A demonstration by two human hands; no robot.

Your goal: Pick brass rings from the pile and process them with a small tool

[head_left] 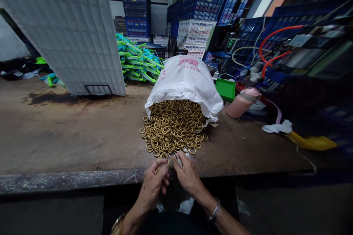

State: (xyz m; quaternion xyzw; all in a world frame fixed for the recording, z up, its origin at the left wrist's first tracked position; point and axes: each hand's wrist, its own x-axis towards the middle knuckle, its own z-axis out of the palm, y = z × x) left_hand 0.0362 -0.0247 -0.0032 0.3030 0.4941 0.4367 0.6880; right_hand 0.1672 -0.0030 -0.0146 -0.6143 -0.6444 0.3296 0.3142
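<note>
A heap of brass-coloured rings [169,128] spills from the mouth of a white woven sack [184,77] lying on the workbench. Just in front of the heap, at the bench's near edge, my two hands are close together. My left hand [153,181] is closed, its fingers curled, with a bit of a brass-coloured ring showing between them. Thumb and fingers of my right hand [189,176] pinch near a single ring [170,161] that sits between both hands. The fingers partly hide what each hand grips.
A white ribbed panel [71,33] stands upright at left on a wire stand. Behind it lie bundled green and blue strips [140,60]. Right of the sack are a green tray [225,89], a pink bottle [242,102] and machinery with red hoses. Stacked crates [138,14] fill the back.
</note>
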